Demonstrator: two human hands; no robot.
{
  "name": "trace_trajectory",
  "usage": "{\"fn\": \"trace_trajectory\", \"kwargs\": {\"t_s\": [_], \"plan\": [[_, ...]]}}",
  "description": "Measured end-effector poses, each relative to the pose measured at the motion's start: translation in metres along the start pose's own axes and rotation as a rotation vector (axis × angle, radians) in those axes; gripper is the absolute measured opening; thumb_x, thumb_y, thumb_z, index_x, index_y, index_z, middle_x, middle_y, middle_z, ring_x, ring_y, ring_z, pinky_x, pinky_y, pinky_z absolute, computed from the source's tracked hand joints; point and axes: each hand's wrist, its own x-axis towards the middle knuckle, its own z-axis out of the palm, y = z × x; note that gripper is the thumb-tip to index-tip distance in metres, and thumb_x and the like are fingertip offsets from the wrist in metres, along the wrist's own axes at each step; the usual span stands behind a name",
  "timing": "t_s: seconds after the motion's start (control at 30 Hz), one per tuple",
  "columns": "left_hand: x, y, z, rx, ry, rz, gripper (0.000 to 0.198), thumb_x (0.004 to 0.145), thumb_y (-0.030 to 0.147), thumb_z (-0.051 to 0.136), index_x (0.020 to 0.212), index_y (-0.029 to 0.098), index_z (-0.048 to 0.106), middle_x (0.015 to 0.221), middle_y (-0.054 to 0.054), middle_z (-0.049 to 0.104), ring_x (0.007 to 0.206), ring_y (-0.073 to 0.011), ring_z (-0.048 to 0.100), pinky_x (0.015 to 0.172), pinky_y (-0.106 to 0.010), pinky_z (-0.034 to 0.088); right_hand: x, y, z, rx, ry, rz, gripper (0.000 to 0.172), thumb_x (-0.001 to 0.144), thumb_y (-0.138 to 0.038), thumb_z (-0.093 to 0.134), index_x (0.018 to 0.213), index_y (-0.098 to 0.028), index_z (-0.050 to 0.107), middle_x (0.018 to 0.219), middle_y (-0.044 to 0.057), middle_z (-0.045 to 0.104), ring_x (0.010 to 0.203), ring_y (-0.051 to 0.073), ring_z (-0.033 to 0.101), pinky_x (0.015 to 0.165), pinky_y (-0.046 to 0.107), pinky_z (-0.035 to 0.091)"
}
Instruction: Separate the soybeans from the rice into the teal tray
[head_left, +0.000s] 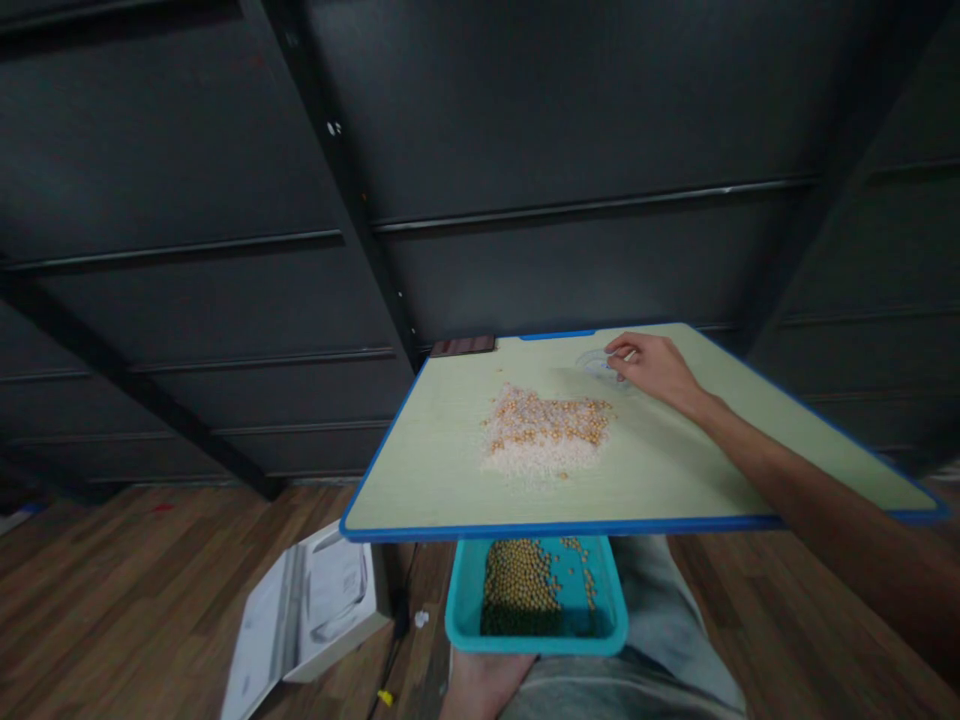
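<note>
My right hand (649,367) is over the far right part of the small folding table (427,490), fingers bent in a pinch at a clear, roundish plastic piece (591,361). What kind of piece it is, I cannot make out. To its near left lies a spread pile of white rice (536,458) mixed with yellow soybeans (559,418). Below the table's front edge, my left hand (487,682) holds a turquoise plastic tray (551,645) from underneath, its fingers mostly hidden. Inside the tray are many soybeans (521,575), heaped toward the left, and darker green beans (517,620) near the front.
A dark brown ridged object (463,346) lies at the table's back left corner. On the wooden floor (150,590) sits an open white box (330,590), with a black cable (390,650) beside it. A dark panelled wall (585,270) rises behind the table.
</note>
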Motion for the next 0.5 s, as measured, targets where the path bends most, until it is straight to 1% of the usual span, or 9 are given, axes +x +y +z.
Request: {"fn": "trace_trajectory", "kwargs": {"t_s": [0.07,0.1,0.13,0.23,0.3,0.4,0.5], "plan": [[0.002,-0.002,-0.005,0.164,0.031,0.123,0.052,0.064,-0.002,0.064,0.106,0.027,0.073,0.118,-0.003,0.075,0.140,-0.0210,0.041,0.121,-0.038,0.015,0.003,0.010,-0.005,-0.019,-0.031,0.040,0.016,0.072,-0.023,0.066,0.086,-0.017,0.073,0.078,0.006,0.075,0.060,0.018,0.066,0.064,0.031,0.049],[0.004,-0.004,-0.006,0.189,0.027,0.144,0.053,0.064,0.000,0.065,0.109,0.027,0.073,0.120,-0.004,0.074,0.141,-0.0221,0.040,0.122,-0.039,0.013,0.004,0.014,-0.006,-0.018,-0.053,0.055,0.014,0.071,-0.022,0.066,0.083,-0.017,0.072,0.074,0.006,0.074,0.059,0.018,0.066,0.063,0.030,0.049],[0.006,-0.006,-0.008,0.165,0.009,0.129,0.053,0.065,0.002,0.065,0.111,0.027,0.072,0.124,-0.004,0.072,0.141,-0.0238,0.041,0.122,-0.042,0.014,0.004,0.017,-0.007,-0.010,-0.077,0.069,0.011,0.070,-0.021,0.066,0.080,-0.017,0.072,0.070,0.005,0.073,0.058,0.017,0.066,0.061,0.029,0.049],[0.012,-0.010,-0.010,0.040,-0.056,0.043,0.054,0.070,0.014,0.062,0.122,0.027,0.066,0.133,-0.008,0.066,0.136,-0.0316,0.047,0.117,-0.055,0.027,0.002,0.018,-0.004,0.047,-0.164,0.100,0.005,0.070,-0.019,0.066,0.074,-0.016,0.068,0.060,0.004,0.070,0.052,0.015,0.064,0.052,0.025,0.047],[0.015,-0.012,-0.011,0.027,-0.067,0.022,0.058,0.072,0.018,0.059,0.128,0.029,0.062,0.137,-0.008,0.063,0.133,-0.0345,0.050,0.113,-0.061,0.032,0.000,0.016,0.000,0.108,-0.230,0.116,0.005,0.071,-0.020,0.065,0.073,-0.016,0.065,0.057,0.004,0.068,0.047,0.014,0.061,0.046,0.023,0.045],[0.016,-0.012,-0.013,0.037,-0.062,0.028,0.066,0.072,0.014,0.059,0.134,0.033,0.056,0.139,-0.005,0.061,0.135,-0.0329,0.048,0.114,-0.060,0.030,-0.003,0.009,0.006,0.204,-0.314,0.128,0.008,0.072,-0.022,0.066,0.073,-0.016,0.062,0.058,0.005,0.068,0.045,0.013,0.060,0.041,0.021,0.045],[0.017,-0.014,-0.015,0.058,-0.062,0.053,0.065,0.072,0.011,0.060,0.133,0.031,0.058,0.138,-0.004,0.063,0.137,-0.0306,0.046,0.118,-0.055,0.026,-0.007,0.001,0.010,0.286,-0.373,0.120,0.009,0.072,-0.022,0.067,0.077,-0.016,0.062,0.059,0.004,0.067,0.046,0.011,0.059,0.040,0.020,0.045]]}}
